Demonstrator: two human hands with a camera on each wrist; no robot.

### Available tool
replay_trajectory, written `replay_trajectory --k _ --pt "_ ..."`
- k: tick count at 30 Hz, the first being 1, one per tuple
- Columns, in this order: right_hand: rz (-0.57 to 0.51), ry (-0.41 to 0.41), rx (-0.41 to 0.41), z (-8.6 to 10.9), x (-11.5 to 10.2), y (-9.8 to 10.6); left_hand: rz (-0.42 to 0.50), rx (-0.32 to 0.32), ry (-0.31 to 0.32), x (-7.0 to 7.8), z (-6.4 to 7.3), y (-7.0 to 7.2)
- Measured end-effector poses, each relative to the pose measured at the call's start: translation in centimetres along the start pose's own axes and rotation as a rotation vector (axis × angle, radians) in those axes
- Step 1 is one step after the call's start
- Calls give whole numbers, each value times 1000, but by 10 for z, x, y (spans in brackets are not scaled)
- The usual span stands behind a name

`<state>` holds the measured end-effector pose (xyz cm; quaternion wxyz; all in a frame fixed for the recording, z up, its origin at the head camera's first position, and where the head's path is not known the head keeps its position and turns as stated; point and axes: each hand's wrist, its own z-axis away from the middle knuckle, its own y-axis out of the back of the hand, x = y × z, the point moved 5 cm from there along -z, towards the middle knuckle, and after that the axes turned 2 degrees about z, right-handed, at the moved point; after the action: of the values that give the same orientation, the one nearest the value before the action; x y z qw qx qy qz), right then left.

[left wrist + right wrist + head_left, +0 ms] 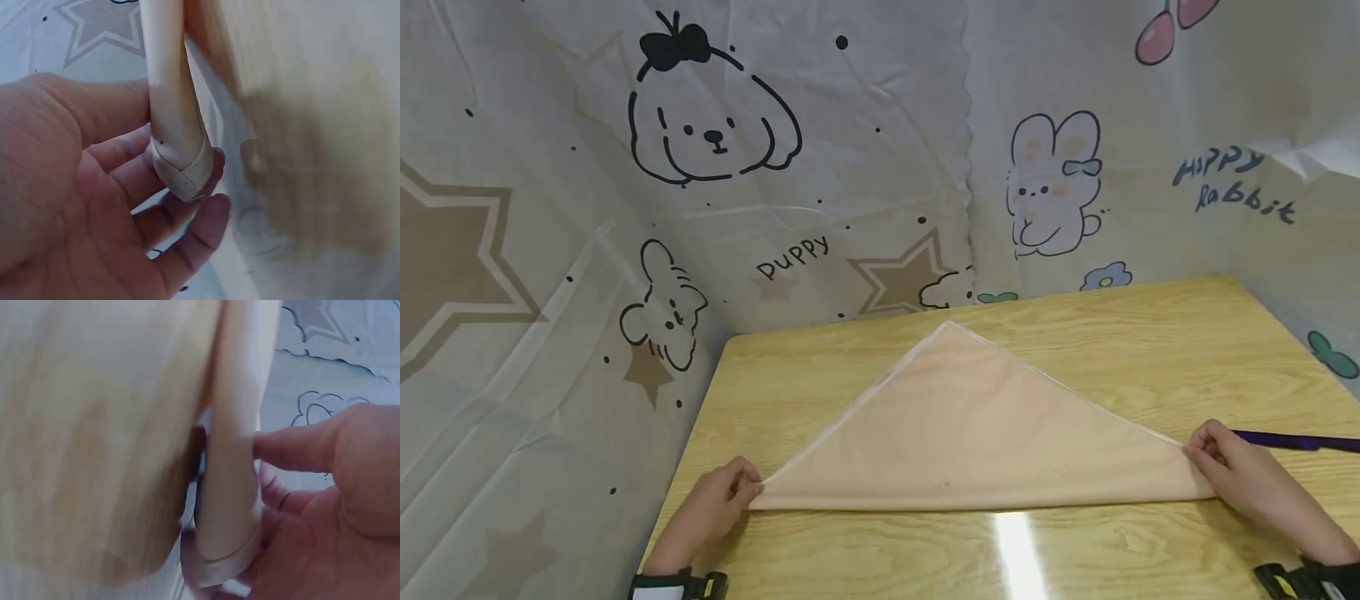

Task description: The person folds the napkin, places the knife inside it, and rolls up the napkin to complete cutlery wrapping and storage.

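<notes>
A peach cloth (970, 425) with pale edging is spread as a wide triangle, its peak toward the back of the table and its long straight fold toward me. At its left corner, my left hand (722, 496) pinches the fabric between thumb and fingers. The left wrist view shows that folded cloth corner (178, 131) against the fingers, its tip poking out below the thumb. My right hand (1243, 471) holds the opposite corner. In the right wrist view the cloth end (231, 481) runs between the thumb and the curled fingers, slightly blurred.
Beneath the cloth is a light wood-grain table (865, 550). A dark purple strip (1300, 440) lies on it beyond my right hand. Pale sheeting with cartoon drawings (880, 167) hangs along the back and both sides of the table.
</notes>
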<state>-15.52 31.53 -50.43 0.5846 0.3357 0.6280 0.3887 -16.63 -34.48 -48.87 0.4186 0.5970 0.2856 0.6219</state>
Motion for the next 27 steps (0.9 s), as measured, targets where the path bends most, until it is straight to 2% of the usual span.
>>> replay_trajectory --k 3,6,11,14,17,23,27 --pt "58 -57 -1 0 4 2 9 -2 49 -2 5 -6" --pt "100 -83 -18 -1 7 3 4 28 92 -4 8 -8" --pt "76 -28 3 -3 7 7 -19 95 167 -8 12 -7" --pt "65 7 43 -2 8 10 -55 112 214 -9 13 -6" --pt "49 27 49 0 13 12 -71 117 253 -9 11 -7" --pt "-16 0 -51 9 31 16 -28 101 249 -11 10 -6" --pt "-30 21 -32 14 37 16 25 76 240 -18 14 -6"
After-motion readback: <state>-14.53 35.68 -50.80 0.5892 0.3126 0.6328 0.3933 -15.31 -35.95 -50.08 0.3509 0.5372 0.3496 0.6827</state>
